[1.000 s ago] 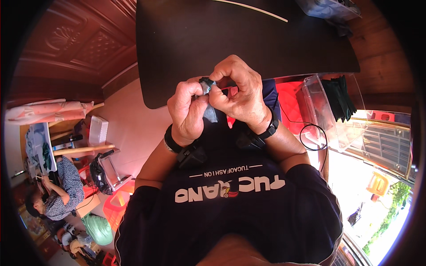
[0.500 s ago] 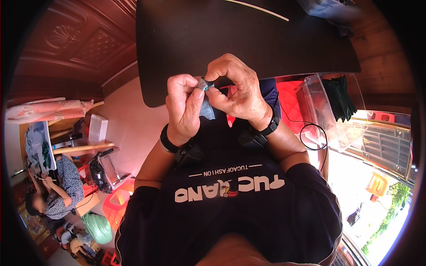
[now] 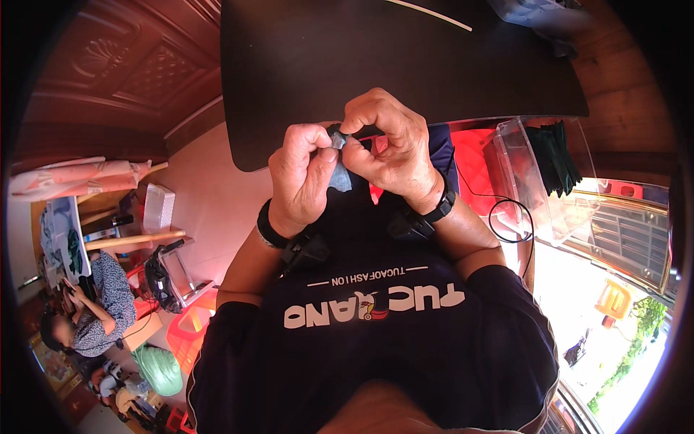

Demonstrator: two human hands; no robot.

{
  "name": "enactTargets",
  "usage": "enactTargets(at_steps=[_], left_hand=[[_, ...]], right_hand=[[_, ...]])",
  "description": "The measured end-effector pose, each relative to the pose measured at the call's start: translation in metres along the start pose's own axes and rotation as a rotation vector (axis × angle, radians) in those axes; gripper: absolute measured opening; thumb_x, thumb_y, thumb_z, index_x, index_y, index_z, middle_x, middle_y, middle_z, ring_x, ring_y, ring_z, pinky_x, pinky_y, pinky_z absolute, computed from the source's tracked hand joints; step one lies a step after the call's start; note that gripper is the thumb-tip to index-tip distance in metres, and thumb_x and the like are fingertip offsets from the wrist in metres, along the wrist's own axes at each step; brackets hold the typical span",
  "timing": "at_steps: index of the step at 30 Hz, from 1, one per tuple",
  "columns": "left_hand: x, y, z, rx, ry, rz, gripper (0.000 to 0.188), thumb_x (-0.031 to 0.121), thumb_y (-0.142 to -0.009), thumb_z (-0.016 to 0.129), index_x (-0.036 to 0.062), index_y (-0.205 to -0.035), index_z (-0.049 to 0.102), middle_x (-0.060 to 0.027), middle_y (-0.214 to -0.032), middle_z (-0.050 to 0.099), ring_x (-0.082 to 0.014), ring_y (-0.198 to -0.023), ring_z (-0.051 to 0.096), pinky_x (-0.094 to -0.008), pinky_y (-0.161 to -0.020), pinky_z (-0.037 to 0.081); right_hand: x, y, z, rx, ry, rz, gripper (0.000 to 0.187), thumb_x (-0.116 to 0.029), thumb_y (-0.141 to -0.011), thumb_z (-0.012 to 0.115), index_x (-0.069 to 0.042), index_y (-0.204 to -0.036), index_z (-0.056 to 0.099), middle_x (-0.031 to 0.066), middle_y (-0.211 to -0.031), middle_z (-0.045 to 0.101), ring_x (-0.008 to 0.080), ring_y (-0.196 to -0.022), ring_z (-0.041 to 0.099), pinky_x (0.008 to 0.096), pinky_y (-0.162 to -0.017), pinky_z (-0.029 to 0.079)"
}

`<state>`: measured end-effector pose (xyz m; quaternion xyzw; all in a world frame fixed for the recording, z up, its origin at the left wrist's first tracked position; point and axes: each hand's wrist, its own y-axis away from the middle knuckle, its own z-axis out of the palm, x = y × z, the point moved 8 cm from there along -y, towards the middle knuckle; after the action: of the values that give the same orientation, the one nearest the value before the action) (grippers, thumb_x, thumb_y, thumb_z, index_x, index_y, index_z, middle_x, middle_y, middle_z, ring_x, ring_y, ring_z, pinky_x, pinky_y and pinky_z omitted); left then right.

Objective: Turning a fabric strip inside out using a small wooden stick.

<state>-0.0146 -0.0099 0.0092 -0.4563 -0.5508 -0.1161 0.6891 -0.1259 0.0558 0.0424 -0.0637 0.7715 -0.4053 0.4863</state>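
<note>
A small piece of grey-blue fabric [image 3: 340, 179] hangs between my two hands, in front of my chest and just off the near edge of the dark table. Thumb and forefinger of my left hand [image 3: 298, 173] pinch its gathered upper part from the left. From the right, my right hand [image 3: 390, 148] pinches the same bunched top, its thumb and forefinger curled into a ring. The lower end of the cloth dangles free. What exactly lies under the fingertips is too small to make out.
A thin white strip [image 3: 434, 14] lies on the dark table [image 3: 303, 65]. At my right, a clear plastic bin [image 3: 517, 155] holds folded dark green cloth [image 3: 555, 159], beside a looped black cable [image 3: 512, 221]. To the left sit another person [image 3: 101, 318] and an orange-red stool [image 3: 189, 333].
Both hands have shifted slightly and their fingertips have drawn a little apart at the bunched top. The cloth has moved slightly right. The other person's hands have moved.
</note>
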Motion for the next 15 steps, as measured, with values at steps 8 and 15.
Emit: enactTargets(at_steps=[8,15], left_hand=[[-0.012,0.003,-0.004,0.091,0.081,0.017,0.013,0.001,-0.092,0.051,0.0012,-0.100,0.040,-0.0065,-0.090,0.057,-0.0048,-0.072,0.046,-0.0205,-0.064,0.041],[-0.022,0.007,-0.020,0.123,0.138,-0.047,0.015,0.004,-0.091,0.054,0.0011,-0.099,0.041,-0.0053,-0.086,0.056,-0.0056,-0.073,0.046,-0.0215,-0.066,0.041]], right_hand=[[0.008,0.000,0.001,0.030,-0.038,0.121,0.017,0.007,-0.067,0.065,-0.002,-0.081,0.062,0.0078,-0.084,0.062,0.0163,-0.072,0.064,0.0252,-0.062,0.052],[0.021,0.007,0.015,-0.117,-0.402,0.372,0.016,0.009,-0.075,0.065,0.000,-0.089,0.066,0.0065,-0.091,0.063,0.0130,-0.082,0.065,0.0239,-0.072,0.055]])
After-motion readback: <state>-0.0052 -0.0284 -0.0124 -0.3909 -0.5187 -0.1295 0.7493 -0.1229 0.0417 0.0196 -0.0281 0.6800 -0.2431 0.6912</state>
